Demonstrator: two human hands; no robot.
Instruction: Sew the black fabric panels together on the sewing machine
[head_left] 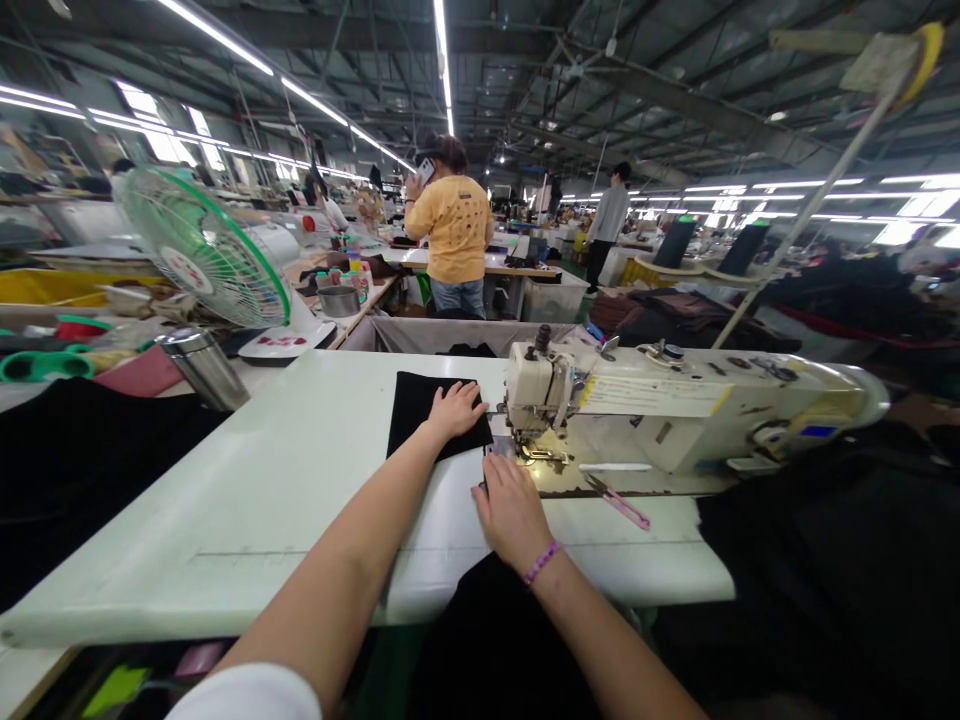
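My left hand (454, 410) lies flat with its fingers spread on a folded black fabric piece (412, 408), left of the sewing machine (536, 385). The fabric's right corner reaches the machine's bed beside the needle area. My right hand (514, 508), with a purple beaded bracelet (541, 564) on the wrist, rests at the bed's front edge, just below the presser foot (541, 455). Its fingers are drawn together, and a small dark bit shows by the thumb; what they hold is mostly hidden. Pink-handled thread snips (619, 502) lie to the right of it.
A white stick-like tool (615, 467) lies on the machine bed. Left of the white tabletop (300, 480) stand a steel flask (201, 368) and a green-rimmed fan (210, 250). Black cloth (832, 560) is heaped at right. A person in a yellow shirt (454, 225) stands beyond.
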